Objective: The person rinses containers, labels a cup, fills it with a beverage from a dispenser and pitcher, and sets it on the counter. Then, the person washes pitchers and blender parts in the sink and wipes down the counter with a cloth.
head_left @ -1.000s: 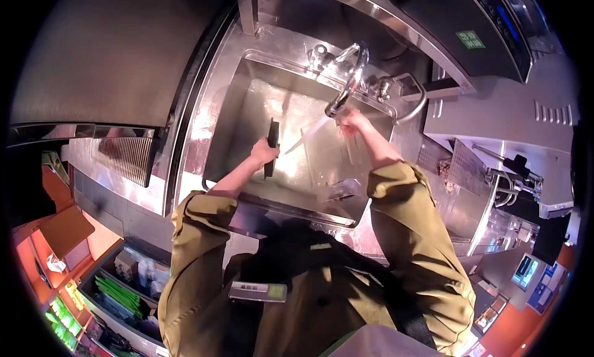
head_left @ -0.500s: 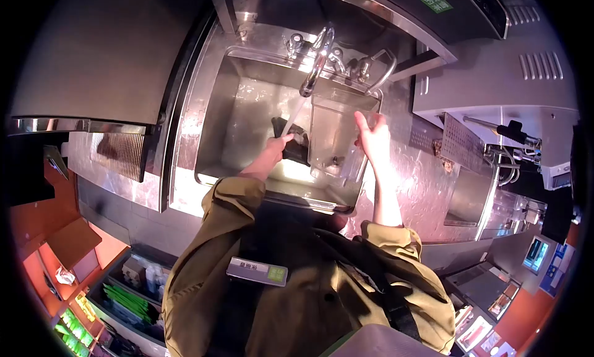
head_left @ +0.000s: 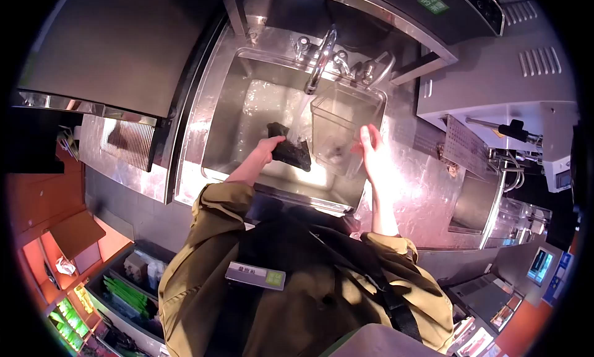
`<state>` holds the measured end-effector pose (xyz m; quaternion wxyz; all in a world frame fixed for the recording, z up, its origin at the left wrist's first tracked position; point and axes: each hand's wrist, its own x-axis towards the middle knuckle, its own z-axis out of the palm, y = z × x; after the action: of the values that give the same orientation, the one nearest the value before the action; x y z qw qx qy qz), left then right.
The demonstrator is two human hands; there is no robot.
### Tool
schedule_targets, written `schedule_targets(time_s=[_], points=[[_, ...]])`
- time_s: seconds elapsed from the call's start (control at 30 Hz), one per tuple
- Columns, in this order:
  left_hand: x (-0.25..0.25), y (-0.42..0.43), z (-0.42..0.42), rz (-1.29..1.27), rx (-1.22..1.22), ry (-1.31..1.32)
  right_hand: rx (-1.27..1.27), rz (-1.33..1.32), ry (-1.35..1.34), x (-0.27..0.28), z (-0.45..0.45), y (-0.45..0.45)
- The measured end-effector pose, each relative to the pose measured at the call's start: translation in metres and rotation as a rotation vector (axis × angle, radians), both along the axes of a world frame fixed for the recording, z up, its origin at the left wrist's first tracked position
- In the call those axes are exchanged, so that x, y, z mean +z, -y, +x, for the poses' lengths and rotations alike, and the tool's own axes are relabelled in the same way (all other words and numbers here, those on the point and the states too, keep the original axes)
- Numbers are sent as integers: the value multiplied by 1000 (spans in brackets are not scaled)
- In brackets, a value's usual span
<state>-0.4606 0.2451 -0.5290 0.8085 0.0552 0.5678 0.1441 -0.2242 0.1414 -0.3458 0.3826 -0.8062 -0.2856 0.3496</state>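
Observation:
Over the sink basin (head_left: 223,119), my left hand (head_left: 265,151) pinches the left edge of a black, crumpled-looking piece (head_left: 288,151); whether it is cloth cannot be made out. Water runs from the curved faucet (head_left: 320,63) down beside it. At the basin's right side is a clear rectangular container (head_left: 334,125), tilted, its open top showing. My right hand (head_left: 369,145) is at the container's right wall, fingers on its edge and thumb toward the inside. The lower part of that grip is partly hidden by glare.
Tap handles (head_left: 302,44) and a second spout (head_left: 377,69) stand behind the basin. To the right lies a wet steel counter (head_left: 411,165) with a perforated panel (head_left: 467,145). A dark cabinet (head_left: 124,54) borders the left. Overhead runs a steel shelf frame (head_left: 396,26).
The black piece now lies more spread out and lower left of the stream. The clear container has tilted, and my right hand has moved slightly down along its side. The view has shifted slightly.

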Motion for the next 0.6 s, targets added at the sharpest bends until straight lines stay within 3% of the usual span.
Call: schedule_targets(time_s=[0.13,0.27,0.4,0.5,0.6], points=[[-12,8,36,203,101,122,-65,116,-219,-15,-4,0],[-17,11,31,435,-77,-502,43,113,-344,-37,-25,-2],[-3,8,-30,442,122,-520,96,195,-438,-60,-49,-13],[37,5,-61,362,177,-522,223,227,-342,-84,-52,-30],[56,7,-83,270,197,-462,213,249,-456,-70,-53,-42]])
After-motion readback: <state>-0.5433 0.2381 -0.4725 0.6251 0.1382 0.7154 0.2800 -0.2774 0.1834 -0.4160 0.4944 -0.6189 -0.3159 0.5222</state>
